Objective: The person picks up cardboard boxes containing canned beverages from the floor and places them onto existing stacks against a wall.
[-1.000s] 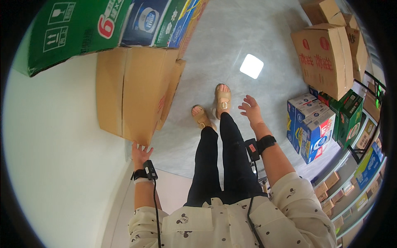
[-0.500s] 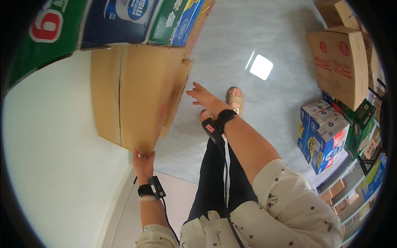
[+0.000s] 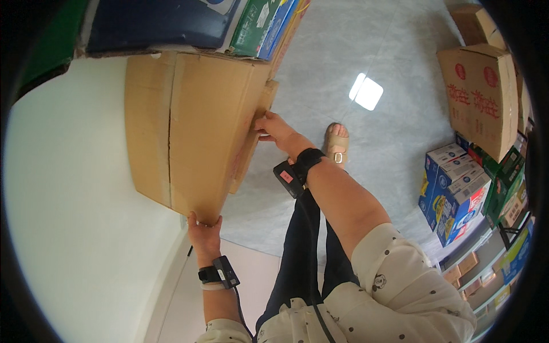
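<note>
Tall brown carton (image 3: 200,131) stands beside the white wall (image 3: 68,171), left of the person. Its near lower corner sits between the thumb and fingers of the left hand (image 3: 205,234), which grasp it. Right hand (image 3: 277,131): fingers bent, tips at the carton's right side, by a narrower cardboard piece (image 3: 251,148); cannot tell whether they grip or only touch.

Carton appearance: plain tan cardboard, broad face, one dark lengthwise seam with a paler tape strip along it; faint reddish marking on the right side.

Counts: one tall carton in contact with the hands; one narrower piece beside it; four coloured box faces along its far edge (two green, one dark blue (image 3: 160,26), one lighter blue). Across the grey floor (image 3: 320,74): one red-printed carton (image 3: 477,97) above blue packages (image 3: 454,188), number uncertain. One sandal (image 3: 337,143) clearly visible.
</note>
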### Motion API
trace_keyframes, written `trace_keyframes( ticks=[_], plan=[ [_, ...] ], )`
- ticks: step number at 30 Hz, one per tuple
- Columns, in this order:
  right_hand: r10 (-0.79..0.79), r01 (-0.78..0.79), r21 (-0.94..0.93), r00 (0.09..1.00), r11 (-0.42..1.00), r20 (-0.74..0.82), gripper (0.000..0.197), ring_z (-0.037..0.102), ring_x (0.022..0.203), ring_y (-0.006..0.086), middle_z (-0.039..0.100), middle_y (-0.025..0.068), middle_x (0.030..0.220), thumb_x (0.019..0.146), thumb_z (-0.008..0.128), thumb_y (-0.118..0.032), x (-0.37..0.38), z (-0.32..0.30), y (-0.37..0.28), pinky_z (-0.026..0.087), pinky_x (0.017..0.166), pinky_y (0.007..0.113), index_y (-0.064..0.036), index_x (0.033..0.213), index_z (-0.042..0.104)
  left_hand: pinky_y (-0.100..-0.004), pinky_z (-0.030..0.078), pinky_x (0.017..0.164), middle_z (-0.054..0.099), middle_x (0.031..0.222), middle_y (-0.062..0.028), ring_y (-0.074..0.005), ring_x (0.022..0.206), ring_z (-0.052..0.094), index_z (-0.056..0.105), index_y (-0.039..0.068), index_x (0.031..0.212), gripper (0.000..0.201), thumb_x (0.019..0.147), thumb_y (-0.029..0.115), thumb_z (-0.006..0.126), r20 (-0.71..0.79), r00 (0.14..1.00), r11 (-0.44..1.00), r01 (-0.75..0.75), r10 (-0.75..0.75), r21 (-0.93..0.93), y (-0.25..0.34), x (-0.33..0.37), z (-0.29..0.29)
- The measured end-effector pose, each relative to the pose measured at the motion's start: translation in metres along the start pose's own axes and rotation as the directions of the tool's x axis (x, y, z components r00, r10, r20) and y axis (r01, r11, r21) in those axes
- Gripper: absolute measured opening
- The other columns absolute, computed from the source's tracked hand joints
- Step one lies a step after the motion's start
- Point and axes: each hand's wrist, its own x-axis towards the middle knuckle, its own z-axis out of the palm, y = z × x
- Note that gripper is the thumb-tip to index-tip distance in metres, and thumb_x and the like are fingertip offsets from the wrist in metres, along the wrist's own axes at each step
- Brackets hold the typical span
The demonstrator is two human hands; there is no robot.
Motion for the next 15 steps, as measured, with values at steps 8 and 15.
trace_keyframes(
  ticks=[8,15],
  plan=[
    [-0.014,0.017,-0.194,1.0,0.981,0.018,0.041,0.051,0.089,0.0168,0.052,0.0044,0.091,0.074,0.056,-0.013,-0.021,-0.018,-0.013,0.047,0.078,0.036,-0.0046,0.111,0.043,-0.0554,0.018,0.1,0.026,0.139,-0.0041,-0.0263,0.129,0.022,0.03,0.02,0.131,0.047,0.089,0.032,0.046,0.12,0.987,0.993,-0.109,0.102,0.052,-0.015,0.012,-0.004],
    [-0.193,0.188,0.107,0.98,0.976,0.04,0.039,0.049,0.112,0.0204,0.048,0.0077,0.117,0.084,0.045,-0.005,-0.127,-0.099,0.043,0.044,0.091,0.037,-0.0051,0.123,0.042,-0.056,0.022,0.098,0.022,0.14,-0.0022,-0.0267,0.128,0.02,0.023,0.023,0.133,0.051,0.088,0.034,0.047,0.076,0.976,0.954,-0.217,0.206,0.207,-0.02,0.004,-0.005]
  ],
)
